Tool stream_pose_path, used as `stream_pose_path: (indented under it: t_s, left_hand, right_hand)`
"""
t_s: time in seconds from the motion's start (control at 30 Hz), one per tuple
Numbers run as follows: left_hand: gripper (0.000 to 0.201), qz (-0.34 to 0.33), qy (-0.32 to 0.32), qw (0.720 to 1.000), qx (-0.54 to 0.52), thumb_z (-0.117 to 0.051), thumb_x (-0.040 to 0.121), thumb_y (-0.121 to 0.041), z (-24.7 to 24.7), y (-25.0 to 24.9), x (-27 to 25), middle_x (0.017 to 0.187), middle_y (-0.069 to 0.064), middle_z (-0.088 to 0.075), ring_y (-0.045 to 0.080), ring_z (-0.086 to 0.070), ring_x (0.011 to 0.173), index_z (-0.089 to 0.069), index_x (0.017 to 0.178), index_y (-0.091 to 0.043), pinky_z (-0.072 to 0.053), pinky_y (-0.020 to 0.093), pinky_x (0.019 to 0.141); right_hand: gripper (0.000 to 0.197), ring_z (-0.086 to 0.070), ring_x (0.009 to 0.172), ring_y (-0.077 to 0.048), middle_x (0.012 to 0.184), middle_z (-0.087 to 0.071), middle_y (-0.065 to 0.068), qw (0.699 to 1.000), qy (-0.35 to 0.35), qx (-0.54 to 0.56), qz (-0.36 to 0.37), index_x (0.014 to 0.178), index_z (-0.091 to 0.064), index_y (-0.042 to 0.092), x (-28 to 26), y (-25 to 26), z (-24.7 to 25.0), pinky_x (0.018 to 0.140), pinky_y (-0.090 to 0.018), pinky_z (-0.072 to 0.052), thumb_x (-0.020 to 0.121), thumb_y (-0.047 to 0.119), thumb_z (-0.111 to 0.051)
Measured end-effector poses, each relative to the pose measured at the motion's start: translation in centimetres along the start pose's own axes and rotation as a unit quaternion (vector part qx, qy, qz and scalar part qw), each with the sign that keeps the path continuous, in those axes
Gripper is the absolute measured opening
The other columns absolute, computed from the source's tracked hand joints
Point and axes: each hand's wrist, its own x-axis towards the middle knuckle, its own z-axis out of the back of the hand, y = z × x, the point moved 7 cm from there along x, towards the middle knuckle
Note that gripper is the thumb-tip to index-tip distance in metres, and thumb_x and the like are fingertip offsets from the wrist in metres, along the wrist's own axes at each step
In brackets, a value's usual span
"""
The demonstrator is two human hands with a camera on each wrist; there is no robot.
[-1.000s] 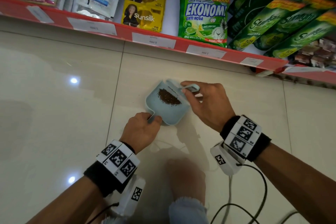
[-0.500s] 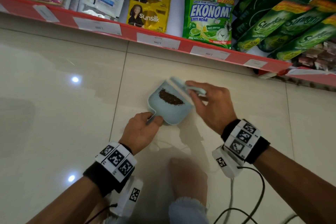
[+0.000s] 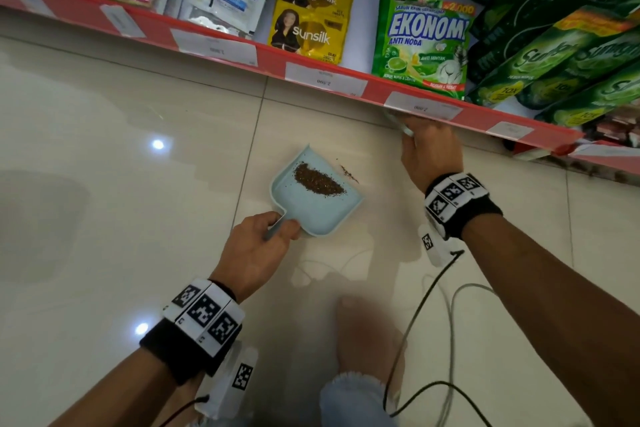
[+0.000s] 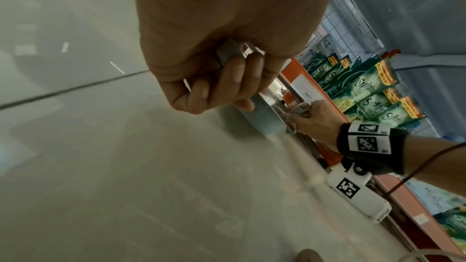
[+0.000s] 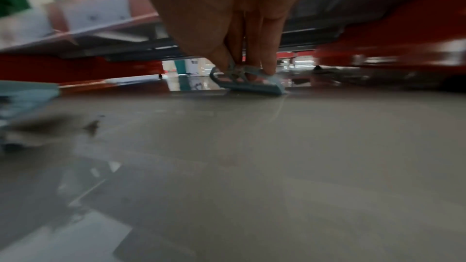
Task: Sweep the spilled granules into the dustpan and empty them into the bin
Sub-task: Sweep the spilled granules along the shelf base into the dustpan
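Head view: left hand (image 3: 256, 250) holds dustpan (image 3: 313, 204).

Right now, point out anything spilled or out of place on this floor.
A thin streak of brown granules lies on the floor tile just off the open edge of the dustpan, apart from the pile inside it. Nothing else stands out.
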Motion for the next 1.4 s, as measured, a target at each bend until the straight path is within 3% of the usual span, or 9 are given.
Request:
stream_pose_path:
  t_s: [0.2, 0.33, 0.47, 0.57, 0.83, 0.93, 1.03, 1.27, 1.4]
  left_hand:
    - [0.029, -0.020, -0.008, 1.000, 0.003, -0.057, 0.087, -0.042, 0.4, 0.2, -0.2, 0.044, -0.017, -0.053, 0.013, -0.050, 0.056, -0.067, 0.071, -0.020, -0.044, 0.030, 0.062]
    - [0.028, -0.033, -0.012, 0.999, 0.017, -0.057, 0.089, -0.040, 0.8, 0.2, -0.3, 0.045, -0.016, -0.053, 0.008, -0.047, 0.050, -0.067, 0.074, -0.020, -0.040, 0.027, 0.055]
    - [0.037, -0.025, -0.014, 1.000, 0.002, -0.049, 0.077, -0.050, 1.2, 0.2, -0.7, 0.044, -0.010, -0.050, 0.010, -0.046, 0.049, -0.068, 0.074, -0.018, -0.039, 0.027, 0.055]
    - [0.036, -0.027, -0.020, 0.999, 0.000, -0.049, 0.077, -0.049, 1.5, 0.3, -1.1, 0.048, -0.006, -0.050, 0.012, -0.046, 0.051, -0.068, 0.074, -0.018, -0.040, 0.028, 0.055]
    - [0.035, -0.026, -0.032, 0.999, -0.010, -0.051, 0.080, -0.047, 2.2, 0.9, -1.8, 0.045, -0.008, -0.048, 0.009, -0.045, 0.048, -0.067, 0.072, -0.018, -0.039, 0.026, 0.054]
    - [0.029, -0.032, -0.034, 0.999, -0.007, -0.057, 0.091, -0.036, 2.1, 0.8, -1.5, 0.044, -0.010, -0.049, 0.009, -0.044, 0.048, -0.067, 0.073, -0.017, -0.039, 0.027, 0.054]
    - [0.028, -0.037, -0.025, 0.999, 0.004, -0.057, 0.093, -0.034, 2.0, 0.4, -1.4, 0.042, -0.013, -0.049, 0.009, -0.044, 0.048, -0.067, 0.072, -0.018, -0.038, 0.027, 0.053]
    - [0.033, -0.013, -0.028, 0.999, -0.012, -0.050, 0.077, -0.047, 2.6, 0.9, -2.0, 0.041, -0.010, -0.045, 0.011, -0.042, 0.048, -0.066, 0.070, -0.019, -0.037, 0.028, 0.054]
    - [0.029, -0.012, -0.033, 0.999, -0.014, -0.054, 0.083, -0.043, 2.9, 1.1, -1.9, 0.041, -0.013, -0.047, 0.008, -0.041, 0.047, -0.066, 0.069, -0.020, -0.036, 0.027, 0.053]
  right_hand:
    - [0.030, -0.072, 0.078, -0.032, 0.102, -0.077, -0.009, 0.988, 0.019, 0.075, 0.133, 0.117, -0.071, 0.016, -3.5, 3.8, 1.3, 0.075, -0.042, -0.059, 0.090, 0.008, -0.060]
    - [0.034, -0.070, 0.071, -0.037, 0.092, -0.076, -0.014, 0.991, -0.070, 0.041, 0.103, 0.117, -0.070, 0.015, -3.3, 2.1, 3.6, 0.063, -0.042, -0.058, 0.086, 0.004, -0.061]
    - [0.044, -0.066, 0.091, -0.044, 0.105, -0.071, -0.021, 0.998, -0.009, -0.057, 0.030, 0.128, -0.062, 0.014, -1.3, 1.3, 2.0, 0.075, -0.049, -0.056, 0.087, 0.002, -0.054]
    - [0.053, -0.066, 0.088, -0.042, 0.101, -0.072, -0.021, 0.995, 0.064, -0.069, 0.016, 0.138, -0.055, 0.019, -0.5, 2.2, 0.1, 0.078, -0.045, -0.055, 0.088, 0.001, -0.052]
    - [0.034, -0.068, 0.062, -0.033, 0.081, -0.076, -0.013, 0.992, 0.027, 0.036, 0.118, 0.113, -0.071, 0.017, -4.3, 4.5, 2.2, 0.066, -0.039, -0.059, 0.085, 0.002, -0.058]
    - [0.044, -0.068, 0.074, -0.038, 0.089, -0.074, -0.017, 0.998, -0.016, -0.017, 0.065, 0.123, -0.066, 0.017, -2.0, 2.9, 2.7, 0.068, -0.042, -0.058, 0.084, 0.000, -0.055]
    - [0.055, -0.065, 0.096, -0.043, 0.110, -0.070, -0.021, 0.996, 0.033, -0.069, 0.044, 0.138, -0.055, 0.022, -0.1, 3.2, 0.9, 0.079, -0.047, -0.055, 0.087, 0.001, -0.051]
    - [0.040, -0.070, 0.079, -0.037, 0.102, -0.076, -0.011, 0.982, 0.129, 0.010, 0.136, 0.126, -0.065, 0.022, -3.9, 6.0, -0.3, 0.075, -0.043, -0.057, 0.091, 0.008, -0.053]
    - [0.036, -0.071, 0.077, -0.036, 0.100, -0.076, -0.013, 0.987, 0.074, 0.039, 0.135, 0.122, -0.067, 0.016, -3.3, 5.6, 1.9, 0.071, -0.045, -0.058, 0.090, 0.004, -0.055]
